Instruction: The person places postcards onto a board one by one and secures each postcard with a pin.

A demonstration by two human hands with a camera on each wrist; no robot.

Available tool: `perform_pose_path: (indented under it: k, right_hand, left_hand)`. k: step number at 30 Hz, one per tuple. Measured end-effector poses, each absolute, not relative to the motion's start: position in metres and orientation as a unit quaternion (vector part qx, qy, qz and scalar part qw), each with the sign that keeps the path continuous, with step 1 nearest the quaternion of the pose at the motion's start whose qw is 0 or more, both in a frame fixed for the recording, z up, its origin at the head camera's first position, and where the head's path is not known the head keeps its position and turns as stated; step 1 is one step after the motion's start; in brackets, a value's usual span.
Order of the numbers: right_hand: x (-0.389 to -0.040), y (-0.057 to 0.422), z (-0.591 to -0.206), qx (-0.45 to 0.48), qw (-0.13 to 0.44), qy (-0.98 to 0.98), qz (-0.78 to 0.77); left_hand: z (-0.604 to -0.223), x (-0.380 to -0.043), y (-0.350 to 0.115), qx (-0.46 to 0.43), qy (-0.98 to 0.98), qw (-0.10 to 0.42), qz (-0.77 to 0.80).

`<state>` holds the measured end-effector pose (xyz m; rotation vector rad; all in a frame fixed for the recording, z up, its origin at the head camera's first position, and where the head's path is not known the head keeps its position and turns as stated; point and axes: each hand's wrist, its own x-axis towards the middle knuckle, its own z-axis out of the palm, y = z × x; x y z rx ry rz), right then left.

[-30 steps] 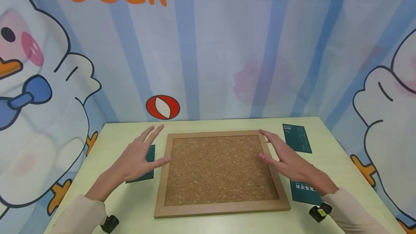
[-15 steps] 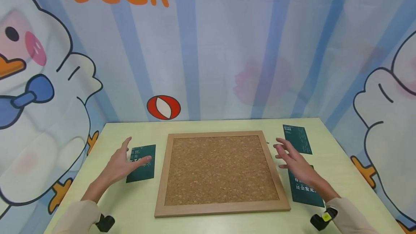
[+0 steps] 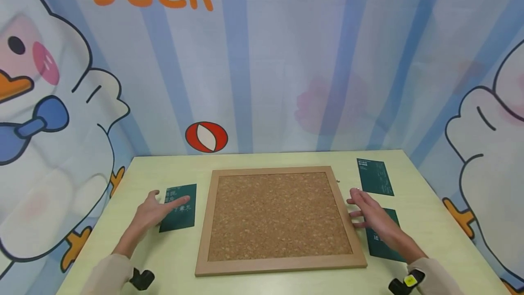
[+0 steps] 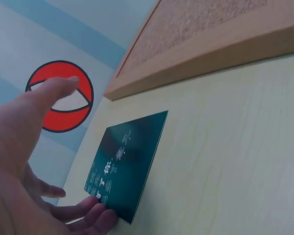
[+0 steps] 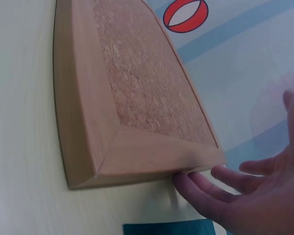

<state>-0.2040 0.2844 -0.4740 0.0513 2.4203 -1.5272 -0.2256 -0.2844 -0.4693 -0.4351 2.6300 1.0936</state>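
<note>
A corkboard in a light wooden frame lies flat on the table. Left of it, a dark green card with white characters lies beside my left hand. That hand's thumb stretches over the card without gripping, and in the left wrist view the loosely bent lower fingers meet the card's edge. My right hand hovers at the board's right side, fingers relaxed and spread. In the right wrist view its fingertips sit right at the outer side of the wooden frame. Neither hand holds anything.
Two more dark green cards lie to the right: one at the back, and a nearer card partly hidden under the right hand. A tiny object is near the frame's upper right. Behind the pale table hangs a striped curtain.
Both hands have moved outward from the board's sides. My left hand has gone left to the card's far edge; my right hand has left the upper right corner and come nearer along that side.
</note>
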Motion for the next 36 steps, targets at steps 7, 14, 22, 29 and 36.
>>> perform_pose_path:
  k: [7,14,22,29,36]
  right_hand:
    - [-0.21,0.283,-0.479,0.05,0.166,0.841,-0.512]
    - [-0.218,0.275,-0.487,0.061,0.158,0.87,-0.463]
    - [-0.218,0.274,-0.492,0.064,0.126,0.887,-0.44]
    - [-0.218,0.275,-0.494,0.068,0.114,0.887,-0.441]
    - [-0.218,0.275,-0.494,0.075,0.109,0.888,-0.44]
  left_hand:
    - [-0.481,-0.228,-0.268,-0.139,0.942,0.094,0.29]
    - [-0.487,-0.227,-0.26,-0.166,0.953,0.065,0.243]
    - [-0.489,-0.233,-0.26,-0.173,0.954,0.071,0.235]
    - [-0.486,-0.238,-0.261,-0.196,0.944,0.099,0.245]
    - [-0.486,-0.238,-0.262,-0.211,0.937,0.096,0.261]
